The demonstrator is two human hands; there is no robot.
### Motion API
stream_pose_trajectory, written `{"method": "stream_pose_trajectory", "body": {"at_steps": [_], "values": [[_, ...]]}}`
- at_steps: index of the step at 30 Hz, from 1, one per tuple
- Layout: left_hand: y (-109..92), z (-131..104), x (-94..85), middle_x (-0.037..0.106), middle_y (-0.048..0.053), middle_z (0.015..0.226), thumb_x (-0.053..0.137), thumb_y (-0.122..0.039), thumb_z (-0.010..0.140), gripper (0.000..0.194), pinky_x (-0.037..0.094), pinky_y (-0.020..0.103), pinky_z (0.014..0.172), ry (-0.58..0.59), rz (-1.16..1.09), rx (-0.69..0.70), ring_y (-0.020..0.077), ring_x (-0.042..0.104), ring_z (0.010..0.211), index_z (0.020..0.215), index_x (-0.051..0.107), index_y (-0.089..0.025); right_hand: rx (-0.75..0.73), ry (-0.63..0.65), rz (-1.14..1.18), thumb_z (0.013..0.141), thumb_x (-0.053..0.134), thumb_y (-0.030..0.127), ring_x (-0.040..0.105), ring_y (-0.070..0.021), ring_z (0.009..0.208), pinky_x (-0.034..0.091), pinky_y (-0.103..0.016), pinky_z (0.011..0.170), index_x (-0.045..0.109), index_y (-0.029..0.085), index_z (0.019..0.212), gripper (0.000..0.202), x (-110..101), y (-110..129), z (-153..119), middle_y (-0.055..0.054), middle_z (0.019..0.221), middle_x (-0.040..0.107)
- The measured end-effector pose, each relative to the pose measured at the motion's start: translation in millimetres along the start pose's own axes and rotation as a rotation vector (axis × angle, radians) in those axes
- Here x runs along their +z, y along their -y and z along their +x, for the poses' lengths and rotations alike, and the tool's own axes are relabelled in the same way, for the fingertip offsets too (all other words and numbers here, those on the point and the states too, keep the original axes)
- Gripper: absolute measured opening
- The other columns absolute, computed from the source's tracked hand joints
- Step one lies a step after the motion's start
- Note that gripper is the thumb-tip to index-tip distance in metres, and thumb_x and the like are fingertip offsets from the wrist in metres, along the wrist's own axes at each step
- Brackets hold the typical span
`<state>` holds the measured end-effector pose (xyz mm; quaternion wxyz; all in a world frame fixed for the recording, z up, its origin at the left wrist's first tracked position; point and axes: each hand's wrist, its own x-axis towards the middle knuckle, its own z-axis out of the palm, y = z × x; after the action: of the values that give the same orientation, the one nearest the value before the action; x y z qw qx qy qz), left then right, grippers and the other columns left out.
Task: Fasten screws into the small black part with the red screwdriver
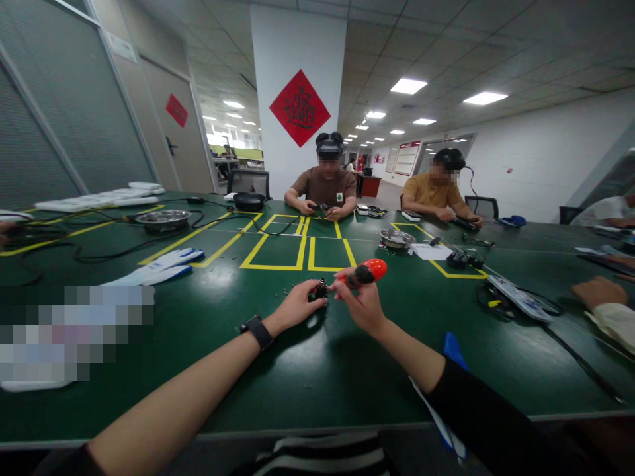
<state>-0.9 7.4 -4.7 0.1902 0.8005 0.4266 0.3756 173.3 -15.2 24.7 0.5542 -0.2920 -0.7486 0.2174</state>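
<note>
My left hand [300, 305] is closed on a small dark metal part [322, 288], pinched between thumb and fingers just above the green table [278, 396]. In my right hand [361, 305] is a screwdriver [372, 270] with a red and black handle. Its shaft points left toward the small part, and the tip meets or nearly meets it; the exact contact is too small to tell. A few tiny loose pieces [285, 291] lie on the table just left of my left hand.
White-and-blue gloves [166, 264] lie at the left. Metal bowls [163, 219] [397, 238] stand farther back. Black parts [464, 259], cables and a white power strip [518, 297] lie to the right. Across the table sit two people [327, 185] [436, 188]; another person's hand [600, 292] rests at right.
</note>
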Motion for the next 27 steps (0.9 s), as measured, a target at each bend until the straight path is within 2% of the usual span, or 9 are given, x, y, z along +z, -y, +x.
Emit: {"method": "stream_pose_trajectory", "body": {"at_steps": [10,16,19,23,27], "values": [[1.4,2.7,-0.9,0.064,0.004,0.097,0.058,-0.024,0.072,0.027,0.042,0.028,0.08,0.026,-0.106,-0.053,0.019,0.056,0.088,0.098,0.063,-0.017,0.063,-0.046,0.105,0.081,0.055,0.03,0.057,-0.0115,0.058,0.048,-0.025,0.056,0.056,0.019,0.092,0.015,1.7,1.5,1.2,-0.002,0.075,0.061],[1.3,2.2,-0.7,0.065,0.003,0.09,0.057,-0.024,0.072,0.025,0.042,0.027,0.074,0.018,-0.119,-0.078,0.0185,0.056,0.084,0.095,0.064,-0.016,0.202,-0.01,0.409,0.077,0.06,0.03,0.05,-0.0076,0.037,0.04,-0.021,0.037,0.054,0.02,0.09,0.017,5.1,6.4,5.8,0.004,0.063,0.058],[1.0,1.8,-1.3,0.065,0.003,0.091,0.058,-0.024,0.072,0.024,0.042,0.026,0.075,0.013,-0.131,-0.067,0.018,0.056,0.084,0.094,0.064,-0.016,0.219,-0.015,0.52,0.077,0.061,0.029,0.056,-0.0092,0.044,0.045,-0.023,0.045,0.053,0.02,0.094,0.021,4.4,8.7,9.9,0.004,0.066,0.059],[1.4,2.1,-1.8,0.065,0.003,0.087,0.059,-0.025,0.072,0.022,0.042,0.026,0.073,0.017,-0.119,-0.079,0.0179,0.056,0.081,0.089,0.064,-0.014,0.238,0.026,0.596,0.081,0.054,0.032,0.061,-0.011,0.058,0.049,-0.027,0.059,0.051,0.021,0.111,0.032,1.7,8.3,13.7,-0.002,0.084,0.062],[3.8,2.8,-0.2,0.065,0.003,0.089,0.06,-0.024,0.071,0.027,0.042,0.026,0.075,0.01,-0.143,-0.078,0.0177,0.057,0.083,0.096,0.064,-0.016,0.251,-0.042,0.515,0.076,0.06,0.031,0.057,-0.0097,0.055,0.046,-0.026,0.054,0.054,0.02,0.106,0.032,1.1,4.5,15.1,-0.003,0.086,0.064]]}}
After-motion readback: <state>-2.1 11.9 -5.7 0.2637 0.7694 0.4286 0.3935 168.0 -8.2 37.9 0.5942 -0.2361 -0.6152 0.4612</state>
